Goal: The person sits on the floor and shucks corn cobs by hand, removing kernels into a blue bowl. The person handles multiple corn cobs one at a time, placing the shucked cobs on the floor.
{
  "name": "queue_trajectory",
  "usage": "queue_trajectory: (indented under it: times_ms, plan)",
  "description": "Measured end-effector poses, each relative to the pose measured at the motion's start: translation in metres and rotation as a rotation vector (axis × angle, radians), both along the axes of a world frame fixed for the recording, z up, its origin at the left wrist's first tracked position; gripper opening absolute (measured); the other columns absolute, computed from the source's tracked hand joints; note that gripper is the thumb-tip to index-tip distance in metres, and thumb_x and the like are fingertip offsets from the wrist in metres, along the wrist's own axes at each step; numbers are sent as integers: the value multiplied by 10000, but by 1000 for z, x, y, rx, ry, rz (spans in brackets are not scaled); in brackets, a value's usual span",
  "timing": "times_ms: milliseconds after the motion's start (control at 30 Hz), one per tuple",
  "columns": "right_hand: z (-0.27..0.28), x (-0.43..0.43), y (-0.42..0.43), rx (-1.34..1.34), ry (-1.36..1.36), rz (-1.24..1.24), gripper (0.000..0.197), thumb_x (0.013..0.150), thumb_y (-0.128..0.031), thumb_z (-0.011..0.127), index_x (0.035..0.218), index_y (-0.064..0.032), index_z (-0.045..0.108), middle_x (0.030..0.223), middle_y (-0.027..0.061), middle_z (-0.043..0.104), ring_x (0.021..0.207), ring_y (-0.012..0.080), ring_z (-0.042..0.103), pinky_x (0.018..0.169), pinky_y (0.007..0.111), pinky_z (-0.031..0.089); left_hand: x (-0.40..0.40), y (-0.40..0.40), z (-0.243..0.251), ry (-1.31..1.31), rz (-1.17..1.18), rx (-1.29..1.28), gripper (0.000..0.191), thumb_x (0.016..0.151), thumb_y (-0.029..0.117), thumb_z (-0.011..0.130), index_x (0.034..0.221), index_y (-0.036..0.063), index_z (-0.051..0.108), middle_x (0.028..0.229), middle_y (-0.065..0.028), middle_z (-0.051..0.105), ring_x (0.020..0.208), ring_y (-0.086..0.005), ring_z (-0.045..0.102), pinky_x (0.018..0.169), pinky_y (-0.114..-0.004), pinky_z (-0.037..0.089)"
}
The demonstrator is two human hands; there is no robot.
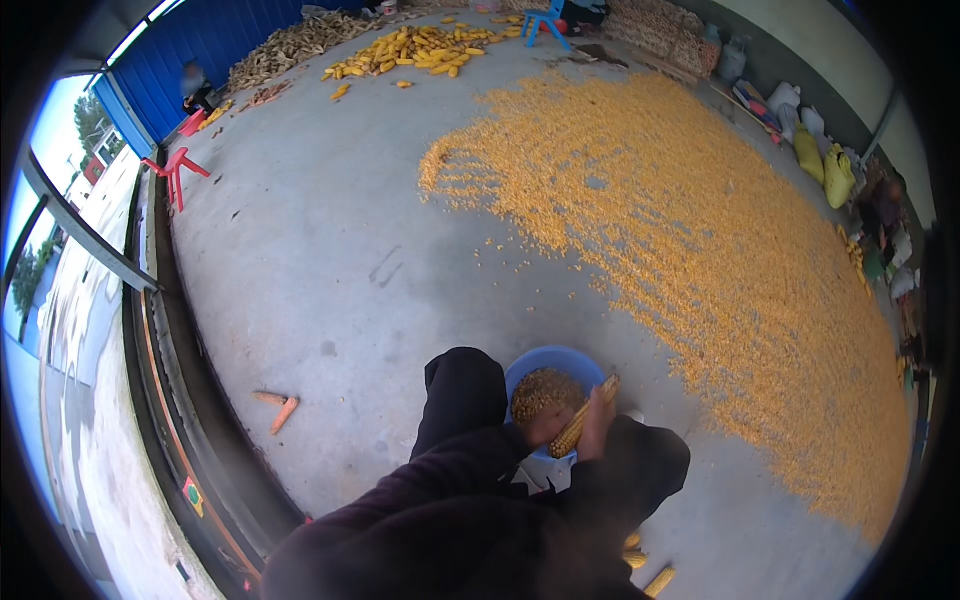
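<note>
My right hand (596, 424) holds a yellow corn cob (574, 431) that slants up to the right over a blue plastic basin (555, 354). Close against the cob's left side is my left hand (547, 427); it looks blurred, and its fingers are partly hidden, so whether it grips the cob is not clear. Loose corn kernels (540, 390) lie in the basin, which stands between my knees. At the bottom, several yellow cobs (660, 581) rest on the floor beside me.
Corn kernels (712, 247) are spread widely over the concrete floor at the right. Two stripped cobs (283, 415) lie at the left. Farther off are a red stool (176, 169), a blue chair (546, 22), a heap of cobs (412, 51), husks (300, 45), sacks (838, 176) and other seated people.
</note>
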State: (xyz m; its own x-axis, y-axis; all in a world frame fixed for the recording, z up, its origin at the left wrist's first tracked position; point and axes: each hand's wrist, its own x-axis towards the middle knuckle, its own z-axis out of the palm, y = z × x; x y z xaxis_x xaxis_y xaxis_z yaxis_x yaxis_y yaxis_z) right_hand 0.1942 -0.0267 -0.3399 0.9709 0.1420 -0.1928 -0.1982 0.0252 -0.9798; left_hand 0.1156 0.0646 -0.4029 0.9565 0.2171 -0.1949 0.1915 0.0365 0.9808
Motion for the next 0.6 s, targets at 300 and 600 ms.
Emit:
queue_trajectory:
  times_ms: [300, 600]
  plan:
    - [11, -2, -1, -4, 45, 50, 473, 960, -339, 588, 1234, 42, 535, 1112, 131, 616, 983, 192, 592, 848, 328, 482, 0, -5, 7, -8, 85, 11, 386, 995, 286, 473, 973, -36, 684, 851, -123, 691, 810, -189, 647, 751, -343, 503]
    - [4, 3, -1, 65, 27, 80, 395, 971, -307, 578, 1192, 19, 538, 1069, 83, 595, 937, 158, 572, 814, 310, 480, 2, -7, 6, 44, 151, -45, 372, 999, 274, 475, 958, -32, 683, 876, -105, 685, 833, -160, 637, 752, -335, 503]
